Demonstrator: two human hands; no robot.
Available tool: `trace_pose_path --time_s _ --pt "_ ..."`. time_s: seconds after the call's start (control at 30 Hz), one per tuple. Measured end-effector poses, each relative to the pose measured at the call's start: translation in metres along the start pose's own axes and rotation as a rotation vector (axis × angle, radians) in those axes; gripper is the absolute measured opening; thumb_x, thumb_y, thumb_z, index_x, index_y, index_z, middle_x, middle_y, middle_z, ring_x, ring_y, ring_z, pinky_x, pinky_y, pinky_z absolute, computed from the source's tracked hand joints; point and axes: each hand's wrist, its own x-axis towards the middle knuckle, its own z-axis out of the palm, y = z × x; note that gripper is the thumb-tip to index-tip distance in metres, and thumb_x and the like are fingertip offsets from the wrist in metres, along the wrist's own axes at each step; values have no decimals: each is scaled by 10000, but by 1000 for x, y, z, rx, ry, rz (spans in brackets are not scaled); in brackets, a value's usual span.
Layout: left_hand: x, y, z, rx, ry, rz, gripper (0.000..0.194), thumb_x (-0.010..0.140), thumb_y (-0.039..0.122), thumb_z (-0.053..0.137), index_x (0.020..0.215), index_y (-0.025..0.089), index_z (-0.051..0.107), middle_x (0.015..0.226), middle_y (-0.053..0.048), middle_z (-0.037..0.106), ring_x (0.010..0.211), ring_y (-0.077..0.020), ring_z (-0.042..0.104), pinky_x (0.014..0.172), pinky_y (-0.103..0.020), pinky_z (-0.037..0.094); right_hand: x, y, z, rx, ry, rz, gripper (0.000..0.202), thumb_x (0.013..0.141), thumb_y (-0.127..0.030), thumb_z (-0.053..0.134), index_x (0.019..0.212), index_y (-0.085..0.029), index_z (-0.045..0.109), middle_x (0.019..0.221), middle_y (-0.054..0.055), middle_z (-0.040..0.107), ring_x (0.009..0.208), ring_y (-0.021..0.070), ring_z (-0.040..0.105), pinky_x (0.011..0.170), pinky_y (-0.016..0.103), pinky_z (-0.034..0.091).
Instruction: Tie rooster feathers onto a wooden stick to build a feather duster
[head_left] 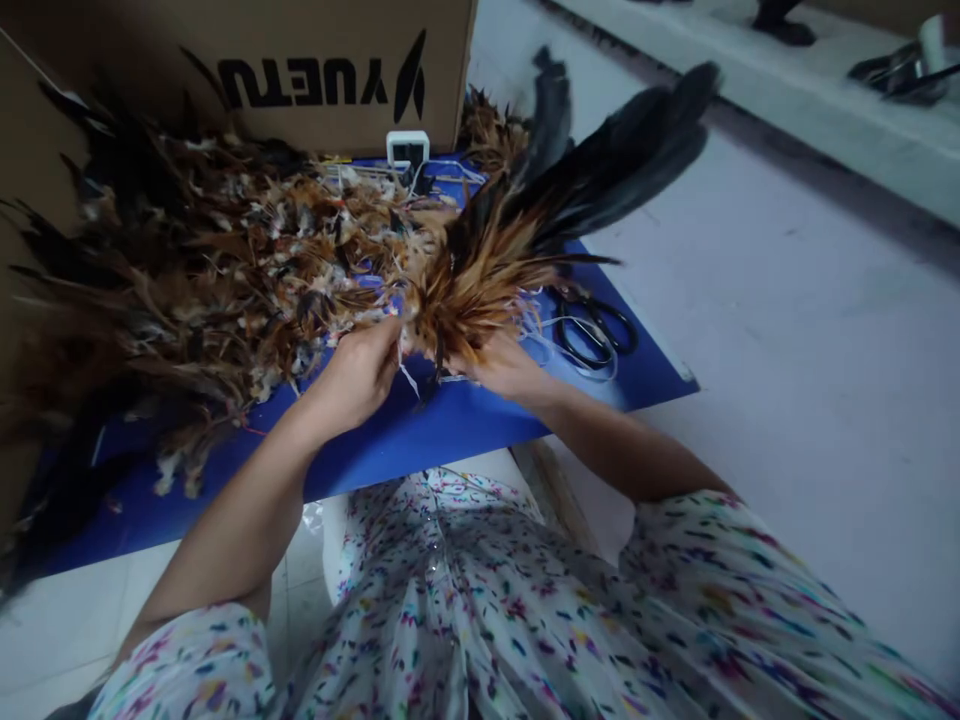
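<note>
My right hand (506, 368) is closed around the base of a feather bundle (476, 275), with brown feathers low down and long black ones pointing up and to the right. The brown feathers cover part of its fingers. Beside it, my left hand (364, 368) is pinched at the left side of the bundle's base, where a thin white strand (407, 376) hangs down. What its fingertips hold is too small to tell. A large heap of loose brown, white and black feathers (225, 270) lies left of my hands.
Black-handled scissors (589, 335) and tangled white string (541, 335) lie right of my hands on the blue table (450, 425). Behind the heap stands a cardboard box (337, 40). A white-framed object (408, 147) sits near it, with more brown feathers (491, 130) by the box's corner.
</note>
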Motion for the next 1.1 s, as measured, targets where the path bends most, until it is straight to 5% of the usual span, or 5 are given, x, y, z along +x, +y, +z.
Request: trace_pose_path --time_s 0.2,0.53,0.83,0.93,1.1 --pt "1 -6 12 95 -7 -158 108 891 143 449 871 175 551 686 -29 590 634 -153 554 618 -257 386 -13 -26 13 166 221 111 237 944 -366 545 765 -222 607 719 19 641 720 171 616 695 345 536" --pt "0 1 22 213 -52 -236 157 930 141 441 828 167 558 739 -73 640 679 -180 604 639 -277 404 -23 -53 6 -430 239 -71 246 955 -211 490 746 -169 612 666 12 617 613 123 545 623 280 414" --pt "-3 6 28 322 -207 -208 260 981 195 370 923 149 619 890 -99 681 787 -201 647 681 -292 454 24 -105 -45 -1024 -344 -346 314 1013 -167 407 838 -157 667 819 76 647 826 187 578 548 325 236" --pt "-3 6 27 420 -272 -217 271 993 221 371 1027 122 620 910 -120 678 785 -217 662 662 -299 458 57 -112 -54 -1032 -563 -324 237 994 -170 482 908 -152 703 940 68 677 861 174 606 578 305 264" --pt "-3 9 22 524 -323 -82 296 1002 233 365 1126 95 595 936 -151 666 770 -236 657 615 -307 452 97 -87 -61 -736 -680 -337 87 888 -190 680 878 -133 744 853 20 690 769 108 591 649 252 335"
